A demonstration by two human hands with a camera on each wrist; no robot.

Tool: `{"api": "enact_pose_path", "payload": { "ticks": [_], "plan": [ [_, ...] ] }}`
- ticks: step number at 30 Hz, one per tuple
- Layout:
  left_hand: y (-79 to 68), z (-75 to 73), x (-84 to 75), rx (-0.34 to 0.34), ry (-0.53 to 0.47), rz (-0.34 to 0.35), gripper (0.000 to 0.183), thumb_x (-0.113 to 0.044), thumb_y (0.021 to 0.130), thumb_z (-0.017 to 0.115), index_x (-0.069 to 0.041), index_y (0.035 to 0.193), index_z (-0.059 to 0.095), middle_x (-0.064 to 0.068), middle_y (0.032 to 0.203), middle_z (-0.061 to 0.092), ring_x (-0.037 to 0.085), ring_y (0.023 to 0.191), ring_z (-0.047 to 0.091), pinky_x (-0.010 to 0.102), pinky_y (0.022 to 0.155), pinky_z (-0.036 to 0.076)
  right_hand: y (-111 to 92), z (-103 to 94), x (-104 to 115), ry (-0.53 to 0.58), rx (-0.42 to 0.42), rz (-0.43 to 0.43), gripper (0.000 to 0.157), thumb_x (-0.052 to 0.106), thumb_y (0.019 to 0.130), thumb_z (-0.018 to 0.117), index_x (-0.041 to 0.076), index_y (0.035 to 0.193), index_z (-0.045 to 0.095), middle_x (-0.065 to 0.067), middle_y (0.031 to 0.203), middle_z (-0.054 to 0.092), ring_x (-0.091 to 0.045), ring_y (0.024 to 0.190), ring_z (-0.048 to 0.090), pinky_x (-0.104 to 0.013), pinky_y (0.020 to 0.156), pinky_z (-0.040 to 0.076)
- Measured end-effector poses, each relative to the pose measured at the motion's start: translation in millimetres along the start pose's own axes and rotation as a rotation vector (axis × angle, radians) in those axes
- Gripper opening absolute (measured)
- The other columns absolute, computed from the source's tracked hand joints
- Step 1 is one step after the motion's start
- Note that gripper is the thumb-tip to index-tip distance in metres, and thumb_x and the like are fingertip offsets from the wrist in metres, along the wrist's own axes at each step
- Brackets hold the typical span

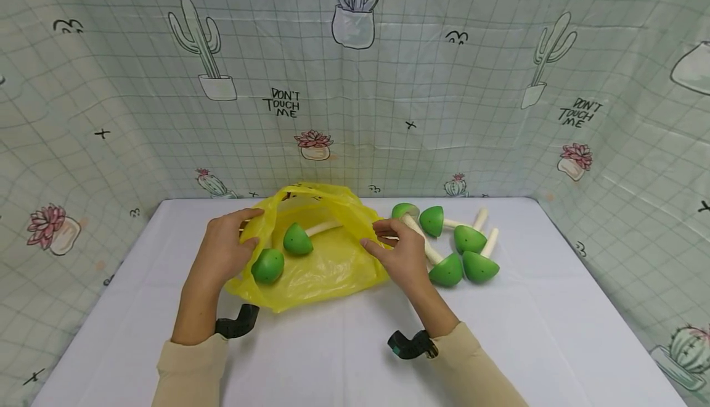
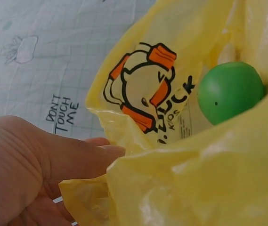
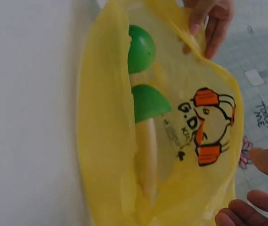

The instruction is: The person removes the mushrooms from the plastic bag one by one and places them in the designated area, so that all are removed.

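Observation:
A yellow plastic bag (image 1: pixel 327 271) lies on its side with its mouth held wide. Inside show two toy mushrooms with green domed caps: one mushroom (image 1: pixel 297 240) has its pale stem pointing right, while the other mushroom (image 1: pixel 268 266) shows mostly its cap. My left hand (image 1: pixel 224 246) pinches the left edge of the bag's mouth between thumb and fingers. At the right edge, my right hand (image 1: pixel 402 253) has its thumb and fingers spread apart, fingertips close by the plastic. A duck print (image 3: pixel 214 125) shows on the bag's inner wall.
Several more green-capped mushrooms (image 1: pixel 470 238) lie in a cluster on the white table (image 1: pixel 532 320), right of the bag and beyond my right hand. A printed cloth backdrop (image 1: pixel 388 86) rises behind the table and along both sides.

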State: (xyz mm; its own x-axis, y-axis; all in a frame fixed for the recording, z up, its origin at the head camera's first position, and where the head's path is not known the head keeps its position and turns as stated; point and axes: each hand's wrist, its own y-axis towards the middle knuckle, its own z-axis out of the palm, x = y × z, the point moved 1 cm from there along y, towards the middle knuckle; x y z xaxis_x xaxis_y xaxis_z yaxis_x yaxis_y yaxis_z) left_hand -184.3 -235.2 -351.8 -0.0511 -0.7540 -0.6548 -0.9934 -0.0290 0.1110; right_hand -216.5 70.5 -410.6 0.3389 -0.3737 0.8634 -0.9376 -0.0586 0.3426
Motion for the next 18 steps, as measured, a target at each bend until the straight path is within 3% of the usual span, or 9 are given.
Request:
{"api": "enact_pose_path", "payload": {
  "ticks": [10, 18],
  "plan": [
    [-0.7, -1.8, 5.6, 0.016, 0.009, 0.012, 0.054, 0.008, 0.097, 0.065, 0.004, 0.149, 0.054, 0.031, 0.144, 0.057, 0.047, 0.129, 0.055, 0.06, 0.108, 0.049, 2.7, 51.6, 3.6, 0.057, 0.08, -0.006, 0.036, 0.01, 0.088, 0.086, -0.007, 0.115, 0.072, -0.023, 0.113, 0.071, -0.042, 0.107, 0.069, -0.045, 0.094, 0.061],
    [2.5, -1.8, 3.9, 0.012, 0.014, -0.002, 0.054, 0.007, 0.097, 0.066, 0.002, 0.149, 0.055, 0.03, 0.145, 0.057, 0.046, 0.13, 0.055, 0.06, 0.108, 0.049, 10.8, 79.6, 5.9, 0.057, 0.116, -0.043, 0.037, 0.01, 0.088, 0.086, -0.01, 0.115, 0.071, -0.026, 0.11, 0.072, -0.041, 0.103, 0.07, -0.043, 0.091, 0.062]
  ]
}}
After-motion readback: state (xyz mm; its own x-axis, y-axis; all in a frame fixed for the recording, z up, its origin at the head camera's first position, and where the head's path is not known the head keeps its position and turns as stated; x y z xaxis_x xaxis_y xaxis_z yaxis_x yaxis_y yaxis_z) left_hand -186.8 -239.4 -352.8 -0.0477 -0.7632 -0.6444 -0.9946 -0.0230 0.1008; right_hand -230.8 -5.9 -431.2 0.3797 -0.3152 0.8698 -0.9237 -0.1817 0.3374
